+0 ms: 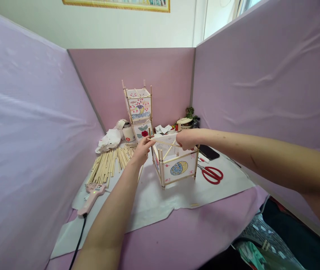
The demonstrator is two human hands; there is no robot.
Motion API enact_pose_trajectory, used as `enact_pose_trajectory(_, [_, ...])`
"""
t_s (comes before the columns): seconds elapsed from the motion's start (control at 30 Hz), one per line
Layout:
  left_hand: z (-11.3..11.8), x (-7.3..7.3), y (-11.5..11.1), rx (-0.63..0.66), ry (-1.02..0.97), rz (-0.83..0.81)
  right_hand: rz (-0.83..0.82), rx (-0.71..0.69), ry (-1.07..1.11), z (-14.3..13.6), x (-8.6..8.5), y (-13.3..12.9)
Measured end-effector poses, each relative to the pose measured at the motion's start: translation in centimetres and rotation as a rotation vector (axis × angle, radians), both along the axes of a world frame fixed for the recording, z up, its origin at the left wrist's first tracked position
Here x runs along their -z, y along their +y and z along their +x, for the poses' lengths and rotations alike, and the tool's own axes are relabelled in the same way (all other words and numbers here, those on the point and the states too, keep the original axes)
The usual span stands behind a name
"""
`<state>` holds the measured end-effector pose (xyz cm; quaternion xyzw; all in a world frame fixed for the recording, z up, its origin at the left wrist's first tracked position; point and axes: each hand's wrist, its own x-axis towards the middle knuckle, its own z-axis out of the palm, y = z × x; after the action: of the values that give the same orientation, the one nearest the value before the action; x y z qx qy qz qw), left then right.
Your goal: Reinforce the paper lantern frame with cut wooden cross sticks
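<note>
A square lantern (pixel 167 176) of thin wooden sticks and white paper panels stands on the white sheet, open at the top. Its front panel bears a drawing of a blue-patterned round with a yellow crescent. A thin wooden stick (pixel 164 142) spans the lantern's top between my hands. My left hand (pixel 142 150) pinches the stick's left end by the far left corner post. Over the far right side, my right hand (pixel 186 139) is closed at the stick's other end; its fingertips are partly hidden.
Many loose sticks (pixel 107 165) lie at left, near a pink glue gun (pixel 92 198) with a black cord. Red-handled scissors (pixel 212 175) and a black phone (pixel 209 152) lie at right. Behind stand a two-tier lantern (pixel 139 108), a jar (pixel 128 132) and a crumpled white bag (pixel 109 140).
</note>
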<state>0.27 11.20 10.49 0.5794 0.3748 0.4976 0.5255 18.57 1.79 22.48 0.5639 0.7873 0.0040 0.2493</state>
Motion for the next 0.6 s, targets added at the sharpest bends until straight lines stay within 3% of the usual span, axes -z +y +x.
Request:
enact_pose_trajectory(0.13, [0.61,0.04,0.42,-0.029,-0.023,-0.024,0.041,-0.023,-0.030,0.11,0.03,0.08])
enact_pose_trajectory(0.3, [0.60,0.05,0.34,-0.074,-0.056,-0.042,0.112,0.100,-0.013,-0.21,0.46,0.60])
enact_pose_trajectory(0.6, [1.05,-0.37,-0.50,-0.081,-0.090,0.007,0.108,0.172,-0.035,-0.50,0.80,0.60])
